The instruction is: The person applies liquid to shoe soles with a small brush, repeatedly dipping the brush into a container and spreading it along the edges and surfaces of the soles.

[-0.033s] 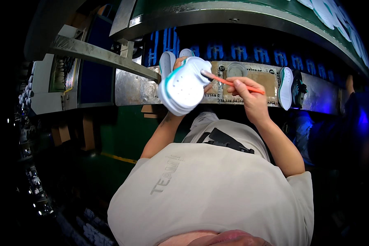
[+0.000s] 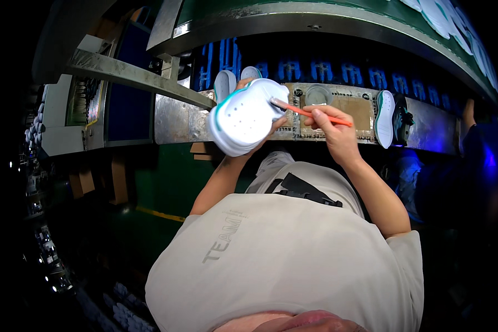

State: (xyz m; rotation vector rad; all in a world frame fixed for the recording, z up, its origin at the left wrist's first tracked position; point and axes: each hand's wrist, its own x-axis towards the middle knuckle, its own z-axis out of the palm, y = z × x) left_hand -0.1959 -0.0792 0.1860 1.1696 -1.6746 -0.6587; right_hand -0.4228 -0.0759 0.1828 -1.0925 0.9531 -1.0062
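Brush [image 2: 294, 109] on sole [image 2: 243, 120], cup [image 2: 318, 96] behind brush, another sole [image 2: 385, 119] right

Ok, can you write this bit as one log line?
left hand: holding white-and-teal sole | right hand: gripping orange-handled brush | brush head: over sole's upward face | nearby: clear round container

The left hand [image 2: 276, 125] — mostly hidden behind the white soles [image 2: 244, 119] — shows only at their edges.

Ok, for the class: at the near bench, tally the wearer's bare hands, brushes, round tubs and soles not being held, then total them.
Bare hands: 2 (left hand, right hand)
Brush: 1
Round tub: 1
Soles not held: 3 (two left of the tub, one right)
Total: 7
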